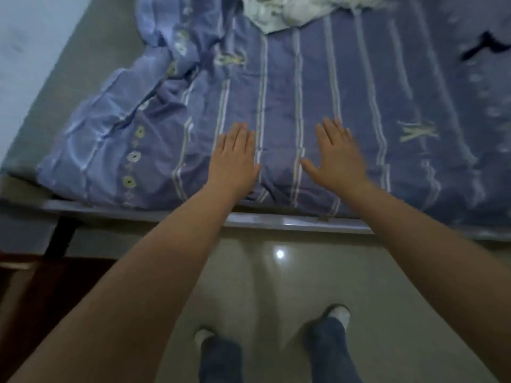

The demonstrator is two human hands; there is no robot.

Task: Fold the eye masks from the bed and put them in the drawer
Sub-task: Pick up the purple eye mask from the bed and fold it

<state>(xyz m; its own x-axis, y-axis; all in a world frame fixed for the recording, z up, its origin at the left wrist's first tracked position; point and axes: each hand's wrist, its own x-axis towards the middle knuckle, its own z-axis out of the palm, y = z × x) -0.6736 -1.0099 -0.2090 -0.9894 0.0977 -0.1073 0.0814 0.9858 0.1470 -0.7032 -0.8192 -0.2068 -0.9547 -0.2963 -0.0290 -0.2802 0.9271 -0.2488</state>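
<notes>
My left hand [234,156] and my right hand [336,156] lie flat, palms down and fingers extended, on a blue-purple striped quilt [276,92] near the front edge of the bed. Neither hand holds anything. A dark, blurred object [482,47] lies on the quilt at the far right; it may be an eye mask, but I cannot tell. No drawer is clearly in view.
A crumpled white cloth [293,9] sits at the top of the bed. The quilt is bunched at the left, baring a grey mattress [91,53]. The bed's metal rail [276,221] runs across below my hands. Dark wooden furniture [41,286] stands lower left on the glossy tiled floor [276,286].
</notes>
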